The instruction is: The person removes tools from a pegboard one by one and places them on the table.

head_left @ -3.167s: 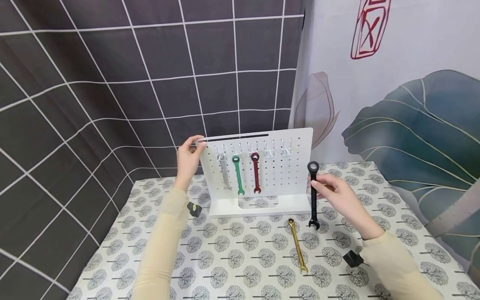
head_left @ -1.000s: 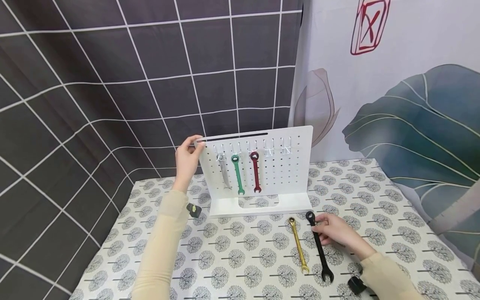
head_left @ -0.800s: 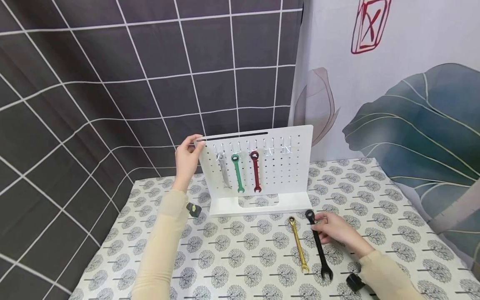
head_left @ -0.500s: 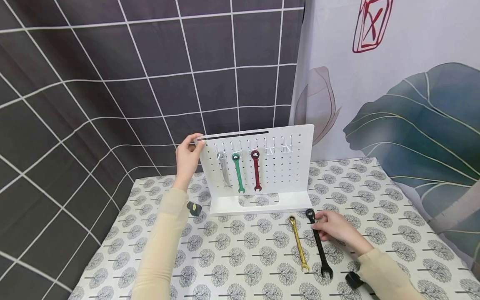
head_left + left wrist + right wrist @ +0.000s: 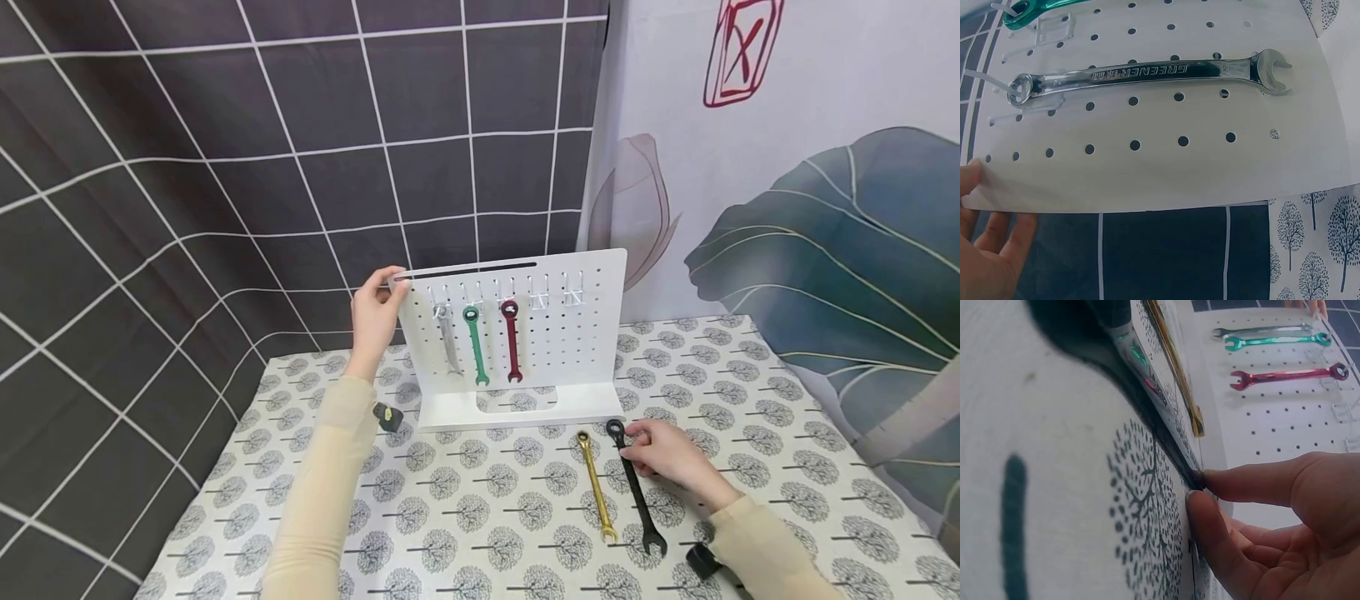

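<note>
My left hand (image 5: 375, 317) grips the top left corner of a white pegboard stand (image 5: 562, 350), thumb in front and fingers behind. With thumb and a finger, my right hand (image 5: 663, 450) pinches a black combination wrench (image 5: 637, 492) just below its ring end. That wrench lies along the patterned cloth, open end toward me. Close on its left is a gold wrench (image 5: 595, 483). On the pegboard's hooks hang a silver wrench (image 5: 1147, 74), a green wrench (image 5: 477, 346) and a red wrench (image 5: 512, 342), ring ends up.
Two clear hooks (image 5: 555, 292) at the pegboard's right bear no wrench. A tree-patterned cloth (image 5: 465, 533) covers the table. Behind stands a dark gridded curtain (image 5: 337, 192), with a leaf-printed hanging (image 5: 825, 233) to the right. Small black devices sit at both wrists.
About three seconds ago my right hand held the black wrench upright beside the pegboard; it has since come down onto the cloth. In the last half second its ring end shifted slightly left.
</note>
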`<state>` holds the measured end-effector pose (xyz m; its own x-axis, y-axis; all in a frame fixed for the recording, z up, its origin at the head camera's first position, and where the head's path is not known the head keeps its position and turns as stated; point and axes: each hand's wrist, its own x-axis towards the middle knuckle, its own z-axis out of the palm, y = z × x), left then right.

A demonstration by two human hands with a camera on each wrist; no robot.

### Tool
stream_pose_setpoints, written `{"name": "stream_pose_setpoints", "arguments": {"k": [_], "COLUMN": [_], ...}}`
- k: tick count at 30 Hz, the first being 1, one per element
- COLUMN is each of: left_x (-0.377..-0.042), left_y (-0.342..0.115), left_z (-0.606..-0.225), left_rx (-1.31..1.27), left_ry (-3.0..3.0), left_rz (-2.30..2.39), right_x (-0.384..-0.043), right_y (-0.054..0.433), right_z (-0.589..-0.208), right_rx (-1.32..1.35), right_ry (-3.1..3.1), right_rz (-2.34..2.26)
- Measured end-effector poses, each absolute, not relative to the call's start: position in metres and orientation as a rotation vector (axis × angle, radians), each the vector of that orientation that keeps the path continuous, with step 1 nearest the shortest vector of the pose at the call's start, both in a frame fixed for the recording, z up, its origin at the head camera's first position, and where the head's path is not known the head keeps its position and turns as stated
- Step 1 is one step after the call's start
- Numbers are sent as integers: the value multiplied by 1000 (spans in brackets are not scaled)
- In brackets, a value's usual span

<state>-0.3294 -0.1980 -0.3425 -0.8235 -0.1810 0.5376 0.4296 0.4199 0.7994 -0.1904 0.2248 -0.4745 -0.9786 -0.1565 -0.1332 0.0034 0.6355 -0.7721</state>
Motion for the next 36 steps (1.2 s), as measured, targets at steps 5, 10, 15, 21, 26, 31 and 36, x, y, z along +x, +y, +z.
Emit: {"name": "stream_pose_setpoints", "arguments": {"k": [5,10,15,21,26,31,36], "left_x": [-329,-329,-330,-330,-329,-329,-330], "left_y": [-198,-196,-196,-198,-199,-199,-199], "left_z": [-342,-343,-345,-344,-342,-341,-342], "left_rx": [-208,-209,-207,-202,-200,-197,-201], "left_ry": [-2105,-2097,-2111,-2108,-2105,-2106,-2101], "left_rz": [-1433,-1444,-1444,-1445,-1446,-1442,-1438], "right_x": [-191,-191,-195,-210,-230,-241,-248], "right_y": [225,227,233,233,225,212,199], "right_z": [-475,-476,-473,-449,-426,-410,-400], "right_rx": [-133,-117,-132,-285,-376,-409,-419], "right_ry": [2686,2671,2729,2762,2807,2816,2799], "right_rz": [-1251,-1265,-1212,-1241,-1285,-1331,-1390]}}
